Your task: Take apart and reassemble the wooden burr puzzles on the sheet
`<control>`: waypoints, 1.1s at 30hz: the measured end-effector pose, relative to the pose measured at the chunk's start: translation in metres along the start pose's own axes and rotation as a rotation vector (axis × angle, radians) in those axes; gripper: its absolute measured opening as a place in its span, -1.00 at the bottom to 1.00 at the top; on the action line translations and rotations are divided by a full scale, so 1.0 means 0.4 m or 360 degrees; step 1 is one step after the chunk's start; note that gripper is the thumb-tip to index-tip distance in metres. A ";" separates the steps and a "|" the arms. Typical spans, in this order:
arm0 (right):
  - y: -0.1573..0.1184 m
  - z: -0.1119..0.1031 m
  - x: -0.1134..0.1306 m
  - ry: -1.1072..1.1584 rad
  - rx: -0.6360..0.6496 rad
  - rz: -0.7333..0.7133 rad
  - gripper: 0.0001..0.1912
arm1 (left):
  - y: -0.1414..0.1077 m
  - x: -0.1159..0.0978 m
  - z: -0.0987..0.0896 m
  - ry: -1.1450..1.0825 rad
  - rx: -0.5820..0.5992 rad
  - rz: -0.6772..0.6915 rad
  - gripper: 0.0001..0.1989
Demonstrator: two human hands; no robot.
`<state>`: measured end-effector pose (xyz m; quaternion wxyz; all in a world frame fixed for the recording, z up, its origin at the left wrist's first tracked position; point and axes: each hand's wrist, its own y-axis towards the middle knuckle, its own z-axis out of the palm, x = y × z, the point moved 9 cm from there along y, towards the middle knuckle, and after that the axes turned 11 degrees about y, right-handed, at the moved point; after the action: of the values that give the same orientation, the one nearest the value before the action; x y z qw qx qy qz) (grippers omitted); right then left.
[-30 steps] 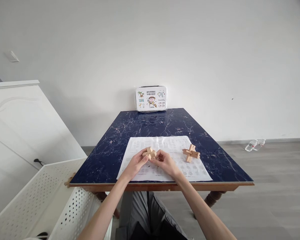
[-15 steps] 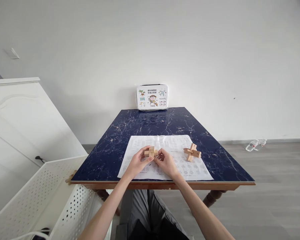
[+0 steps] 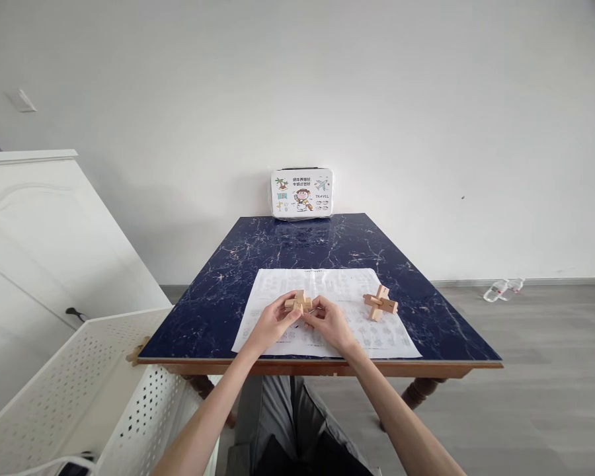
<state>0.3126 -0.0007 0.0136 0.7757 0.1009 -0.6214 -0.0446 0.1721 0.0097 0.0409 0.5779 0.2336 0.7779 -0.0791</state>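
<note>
A pale wooden interlocking puzzle [image 3: 300,301] is held between both hands just over a printed sheet [image 3: 268,291]. My left hand [image 3: 274,322] is closed on its left side, thumb along the near edge. From the right, the fingers of my right hand [image 3: 331,324] pinch the puzzle's right side. Parts of it are hidden behind the fingertips. To the right, a second wooden puzzle [image 3: 379,303], shaped like a cross of notched bars, rests on the sheet and is touched by neither hand.
A blue marble-patterned table [image 3: 213,291] bears the sheet. At its far edge a white cartoon case [image 3: 302,194] leans against the wall. Left of the table stand a white perforated basket [image 3: 94,357] and a white cabinet [image 3: 44,231]. Plastic bottles [image 3: 503,289] lie on the floor at right.
The view has shifted slightly. Both hands keep hold of the puzzle, and it has turned or tilted a little between the fingers. The second puzzle stays put.
</note>
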 end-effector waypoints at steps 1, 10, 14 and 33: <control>0.000 -0.001 -0.002 0.0001 -0.0009 0.0004 -0.51 | 0.001 0.002 -0.001 0.0013 -0.0008 -0.0003 -0.37; -0.002 0.000 -0.016 0.0067 -0.0019 0.0055 -0.50 | 0.005 0.006 -0.005 0.0042 -0.0029 -0.0008 -0.44; -0.001 0.001 -0.004 0.0137 -0.0027 0.0019 -0.49 | 0.004 -0.004 -0.014 0.0069 -0.0129 -0.0038 -0.51; -0.014 0.016 0.034 0.0112 0.0031 -0.0181 -0.55 | 0.015 0.015 0.001 0.0117 -0.0146 -0.0107 -0.47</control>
<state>0.3095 -0.0094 0.0267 0.7923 0.1453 -0.5874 -0.0789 0.1739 0.0164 0.0360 0.5561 0.1834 0.8088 -0.0542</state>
